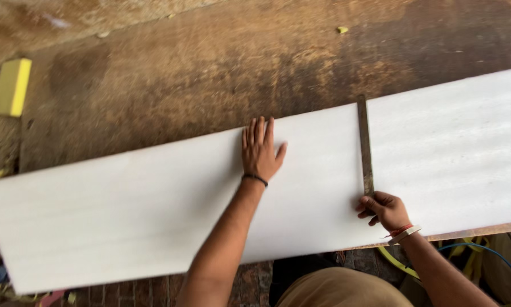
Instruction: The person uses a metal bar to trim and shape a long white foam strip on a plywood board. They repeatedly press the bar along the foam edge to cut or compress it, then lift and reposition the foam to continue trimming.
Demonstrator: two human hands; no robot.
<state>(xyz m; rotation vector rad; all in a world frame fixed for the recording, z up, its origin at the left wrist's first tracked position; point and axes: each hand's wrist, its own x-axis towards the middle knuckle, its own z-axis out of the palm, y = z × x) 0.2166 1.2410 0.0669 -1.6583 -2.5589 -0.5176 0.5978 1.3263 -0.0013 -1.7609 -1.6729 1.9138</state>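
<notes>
A long white board [125, 210] lies across a worn brown wooden surface [210, 74]. My left hand [260, 150] rests flat on the board near its far edge, fingers spread a little. A thin dark metal ruler [364, 142] lies straight across the board's width. My right hand [383, 209] pinches the near end of that ruler close to the board's near edge. A dark band circles my left wrist, and red and white bands circle my right wrist.
A yellow block [11, 86] sits at the far left of the wooden surface. A blue hose [494, 253] and yellow-green cord [397, 264] lie below the board at right. Brick floor [250, 281] shows under the near edge.
</notes>
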